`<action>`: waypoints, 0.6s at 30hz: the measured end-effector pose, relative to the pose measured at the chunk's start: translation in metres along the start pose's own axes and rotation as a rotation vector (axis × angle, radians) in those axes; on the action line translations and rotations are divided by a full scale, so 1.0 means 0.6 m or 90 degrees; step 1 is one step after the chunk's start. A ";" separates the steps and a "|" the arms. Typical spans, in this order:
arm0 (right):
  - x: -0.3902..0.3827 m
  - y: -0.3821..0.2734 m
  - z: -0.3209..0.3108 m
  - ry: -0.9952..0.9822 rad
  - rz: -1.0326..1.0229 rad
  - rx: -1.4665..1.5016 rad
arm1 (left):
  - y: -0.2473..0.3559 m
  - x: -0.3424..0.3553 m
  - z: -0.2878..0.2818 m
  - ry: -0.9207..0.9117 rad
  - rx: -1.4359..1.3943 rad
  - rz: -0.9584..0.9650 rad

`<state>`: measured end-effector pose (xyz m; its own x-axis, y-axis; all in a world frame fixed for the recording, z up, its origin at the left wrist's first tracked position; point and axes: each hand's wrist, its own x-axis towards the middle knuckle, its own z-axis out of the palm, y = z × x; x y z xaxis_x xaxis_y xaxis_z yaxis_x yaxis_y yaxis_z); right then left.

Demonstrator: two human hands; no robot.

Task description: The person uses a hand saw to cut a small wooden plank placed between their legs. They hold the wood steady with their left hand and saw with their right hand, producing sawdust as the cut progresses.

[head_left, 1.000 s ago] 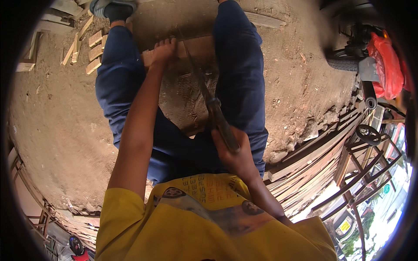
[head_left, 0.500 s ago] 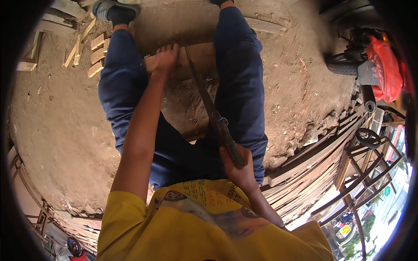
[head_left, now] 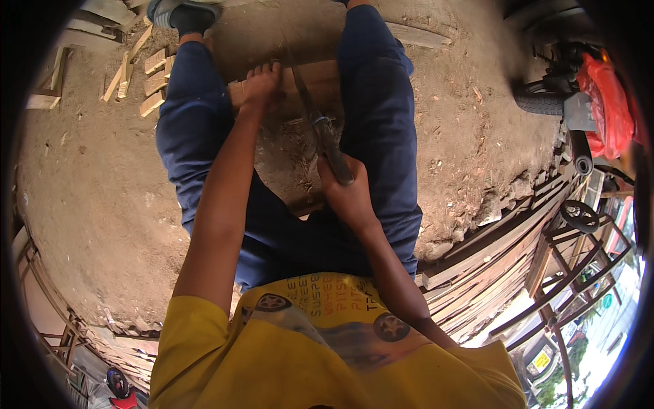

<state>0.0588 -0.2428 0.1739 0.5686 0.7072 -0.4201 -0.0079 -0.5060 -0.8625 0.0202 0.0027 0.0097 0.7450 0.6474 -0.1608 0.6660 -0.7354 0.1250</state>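
A wooden board (head_left: 321, 73) lies crosswise between my legs. Pressing down on its left part is my left hand (head_left: 261, 84), its fingers over the wood close to a handsaw (head_left: 305, 97). The long, narrow, dark blade crosses the board just right of those fingers and points away from me. My right hand (head_left: 346, 194) is wrapped round the saw's dark handle, nearer to my body. Part of the board is hidden by my left hand and right leg, and the blade's far tip is blurred.
Several short wood blocks (head_left: 154, 84) and thin wood strips (head_left: 125, 73) lie on the dirt floor at the far left. Stacked planks (head_left: 490, 255) run along the right. Beyond them stand a wooden frame (head_left: 579, 273) and a motorcycle with a red plastic bag (head_left: 606, 109).
My right hand has pushed the saw forward, away from my body, so its handle is nearer the board. The left hand stays in place on the wood.
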 end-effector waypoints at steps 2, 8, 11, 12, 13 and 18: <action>-0.010 -0.007 0.005 -0.005 0.012 0.012 | -0.009 0.000 0.011 -0.015 -0.014 -0.009; -0.134 -0.007 -0.040 -0.009 -0.002 -0.040 | -0.003 0.000 -0.004 0.001 0.002 0.023; -0.050 -0.008 0.004 -0.012 -0.016 -0.016 | -0.005 -0.004 0.003 0.029 -0.026 0.031; -0.019 -0.002 0.013 -0.011 0.013 0.006 | -0.010 -0.002 0.005 0.020 -0.021 0.025; -0.004 -0.001 0.019 -0.009 0.042 0.027 | -0.012 -0.002 0.014 0.010 -0.016 0.019; -0.134 -0.017 -0.047 0.009 0.017 -0.036 | 0.000 0.007 -0.012 -0.052 0.003 0.004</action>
<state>0.0362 -0.3082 0.2242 0.5810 0.6857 -0.4385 0.0231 -0.5524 -0.8333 0.0235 0.0069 0.0164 0.7430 0.6250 -0.2392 0.6616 -0.7400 0.1216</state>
